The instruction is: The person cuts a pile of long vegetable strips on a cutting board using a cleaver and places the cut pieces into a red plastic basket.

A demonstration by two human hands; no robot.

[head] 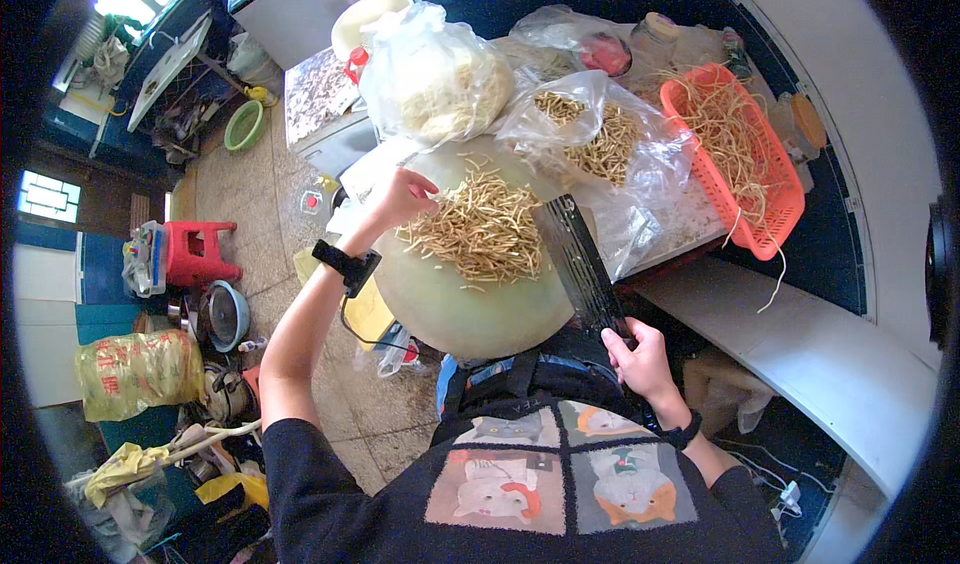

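Observation:
A heap of short cut pieces of thin, pale brown roots or stems (487, 226) lies on a round cutting board (480, 324) in front of me. My left hand (409, 195) is at the heap's upper left edge, its fingers bent; whether they pinch a piece cannot be told. My right hand (636, 354) grips the handle end of a wide, dark-bladed cleaver (581, 264). Its blade points away from me, along the heap's right side. Beyond the board, an opened clear plastic bag (600, 129) holds more cut pieces.
A knotted, filled plastic bag (439, 76) stands behind the board. At the right, a coral plastic basket (784, 211) holds long uncut strands, some hanging over its rim. Lidded jars (806, 125) stand near the wall. A grey shelf (795, 339) runs along the lower right. A red stool (196, 253) stands left.

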